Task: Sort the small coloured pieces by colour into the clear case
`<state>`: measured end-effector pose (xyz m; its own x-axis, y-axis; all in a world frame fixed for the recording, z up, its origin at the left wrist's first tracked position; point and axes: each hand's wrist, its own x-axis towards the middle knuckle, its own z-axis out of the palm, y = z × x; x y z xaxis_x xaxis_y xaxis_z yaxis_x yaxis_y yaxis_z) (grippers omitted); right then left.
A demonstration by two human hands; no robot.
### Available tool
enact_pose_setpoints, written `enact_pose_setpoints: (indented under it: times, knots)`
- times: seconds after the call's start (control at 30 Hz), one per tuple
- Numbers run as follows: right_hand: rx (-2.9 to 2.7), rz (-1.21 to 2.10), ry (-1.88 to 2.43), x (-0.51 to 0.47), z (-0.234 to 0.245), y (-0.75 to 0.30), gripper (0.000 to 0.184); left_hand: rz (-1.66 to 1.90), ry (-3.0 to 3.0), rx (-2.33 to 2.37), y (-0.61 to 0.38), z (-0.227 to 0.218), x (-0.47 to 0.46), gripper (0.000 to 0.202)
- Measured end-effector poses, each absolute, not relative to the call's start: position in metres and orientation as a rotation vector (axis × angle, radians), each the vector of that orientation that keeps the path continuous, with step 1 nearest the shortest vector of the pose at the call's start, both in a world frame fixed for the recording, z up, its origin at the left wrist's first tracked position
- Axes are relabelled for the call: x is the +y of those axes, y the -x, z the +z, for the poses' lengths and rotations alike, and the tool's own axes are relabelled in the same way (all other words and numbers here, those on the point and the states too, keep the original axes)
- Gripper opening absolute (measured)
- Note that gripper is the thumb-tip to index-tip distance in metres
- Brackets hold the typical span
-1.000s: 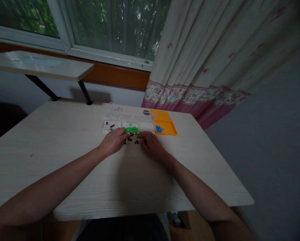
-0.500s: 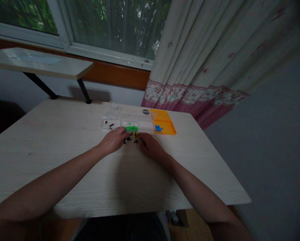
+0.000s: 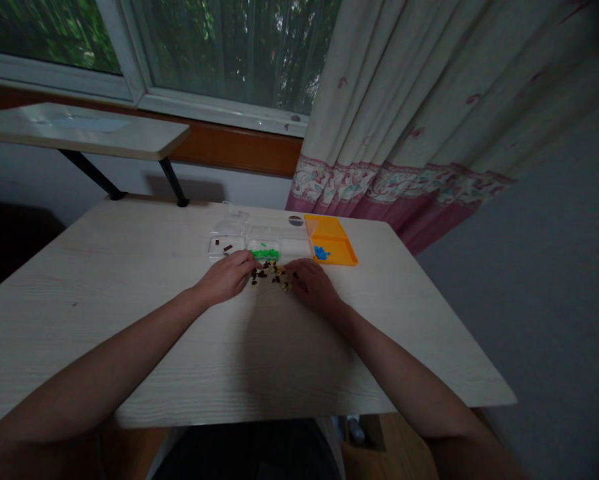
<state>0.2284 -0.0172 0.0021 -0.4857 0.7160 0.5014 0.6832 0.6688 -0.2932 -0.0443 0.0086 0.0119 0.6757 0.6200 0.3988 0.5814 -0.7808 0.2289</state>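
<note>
Between my hands a loose scatter of small dark brown and yellow pieces [image 3: 272, 274] lies on the table. My left hand [image 3: 228, 276] rests at its left side, fingers stretched towards the pieces and touching the edge. On the right side is my right hand [image 3: 313, 283], index finger reaching to the pieces, the other fingers loosely bent. I see nothing held in either hand. Just beyond, a clear plastic box [image 3: 294, 248] has green pieces [image 3: 265, 254] in its middle compartment and a few brown pieces [image 3: 228, 248] in its left one.
An orange box [image 3: 347, 253] with blue pieces [image 3: 321, 253] stands open at the right of the clear box. A raised shelf [image 3: 129, 137] on dark legs is at the back left. Behind the table [image 3: 154, 347] are a window and a floral curtain [image 3: 369, 147].
My right hand has moved slightly away to the right, and the gap between my hands is wider. More of the brown and yellow pieces show, spread further apart. The view has shifted a little.
</note>
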Motion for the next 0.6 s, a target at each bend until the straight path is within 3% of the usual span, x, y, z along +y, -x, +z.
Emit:
enact_pose_setpoints:
  times: [0.27, 0.6]
  knots:
    - [-2.384, -0.012, 1.022, -0.0160, -0.0029, -0.2345, 0.024, 0.668, -2.802, 1.126, 0.0464, 0.0141, 0.0121, 0.026]
    - [-2.477, 0.059, 1.061, -0.0194, 0.0014, -0.2346, 0.032, 0.658, -2.838, 1.084, 0.0477, 0.0148, 0.0109, 0.022]
